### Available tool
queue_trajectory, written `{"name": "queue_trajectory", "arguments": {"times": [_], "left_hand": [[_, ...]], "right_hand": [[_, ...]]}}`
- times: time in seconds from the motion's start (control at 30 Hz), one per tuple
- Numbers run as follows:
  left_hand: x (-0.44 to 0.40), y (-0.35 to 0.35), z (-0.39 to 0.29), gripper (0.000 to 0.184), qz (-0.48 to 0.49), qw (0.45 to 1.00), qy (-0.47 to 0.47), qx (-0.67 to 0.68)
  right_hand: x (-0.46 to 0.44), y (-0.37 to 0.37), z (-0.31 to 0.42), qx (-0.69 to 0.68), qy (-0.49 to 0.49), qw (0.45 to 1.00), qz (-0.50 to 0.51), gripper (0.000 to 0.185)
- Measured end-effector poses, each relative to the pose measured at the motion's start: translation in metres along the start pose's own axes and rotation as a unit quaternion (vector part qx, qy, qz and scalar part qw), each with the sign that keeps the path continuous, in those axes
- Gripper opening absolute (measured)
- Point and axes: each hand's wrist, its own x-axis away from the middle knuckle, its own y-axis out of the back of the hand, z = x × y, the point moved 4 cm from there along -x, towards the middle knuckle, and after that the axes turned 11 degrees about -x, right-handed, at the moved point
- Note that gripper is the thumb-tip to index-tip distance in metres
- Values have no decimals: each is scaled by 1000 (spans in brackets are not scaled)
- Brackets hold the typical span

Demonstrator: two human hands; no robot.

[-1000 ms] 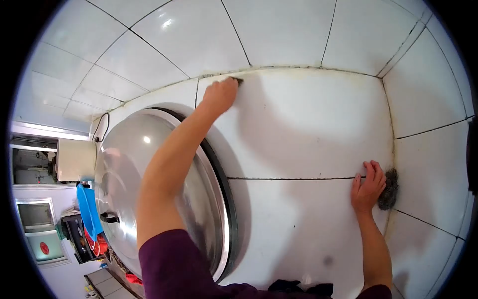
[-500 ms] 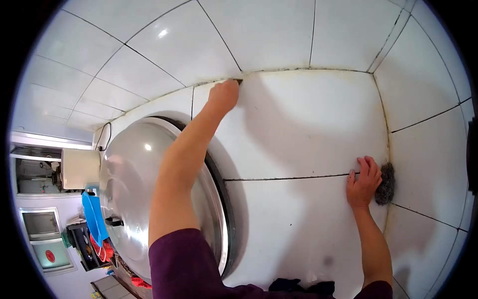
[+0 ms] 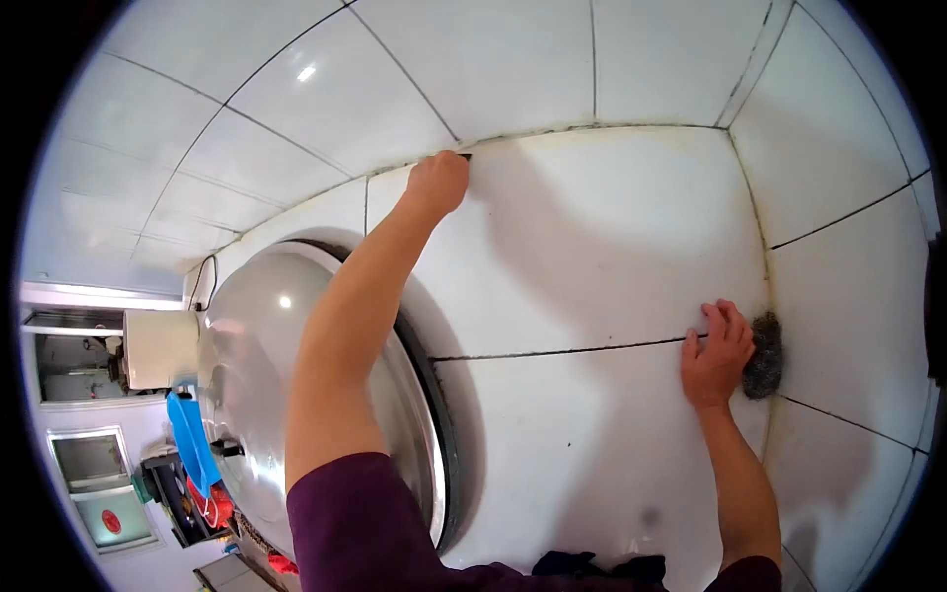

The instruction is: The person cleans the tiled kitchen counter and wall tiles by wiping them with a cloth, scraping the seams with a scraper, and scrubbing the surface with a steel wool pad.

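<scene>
My left hand [image 3: 439, 185] is closed in a fist at the seam where the white tiled ledge [image 3: 612, 232] meets the back wall. A small dark tip shows at its right side; what it belongs to is hidden by the fingers. My right hand [image 3: 718, 355] rests on the ledge with its fingers apart, some bent. Just right of it, a grey steel wool scourer [image 3: 763, 355] lies against the right wall, close to or touching the fingers.
A large round metal lid [image 3: 256, 345] with a black handle covers the left side, under my left arm. White wall tiles [image 3: 523, 59] rise behind and at the right. Farther left are a blue plastic item [image 3: 192, 444], a red basket [image 3: 209, 503] and a beige box [image 3: 161, 348].
The view has shifted slightly. Against the tile joints, my left fist has moved a little to the right along the seam. My right hand and the scourer keep their places.
</scene>
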Motion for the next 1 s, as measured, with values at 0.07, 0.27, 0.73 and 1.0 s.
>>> {"name": "queue_trajectory", "arguments": {"times": [0.07, 0.27, 0.73, 1.0], "left_hand": [[-6, -20, 0, 12, -35, 999, 0, -12], [10, -6, -12, 14, -81, 997, -8, 0], [0, -7, 5, 13, 28, 998, 55, -32], [25, -28, 17, 13, -21, 997, 72, -8]], "right_hand": [[0, 2, -1, 8, -1, 1000, 1, 42], [0, 1, 3, -1, 0, 1000, 10, 42], [1, 1, -2, -1, 5, 1000, 3, 42], [0, 0, -1, 6, 0, 1000, 7, 41]]}}
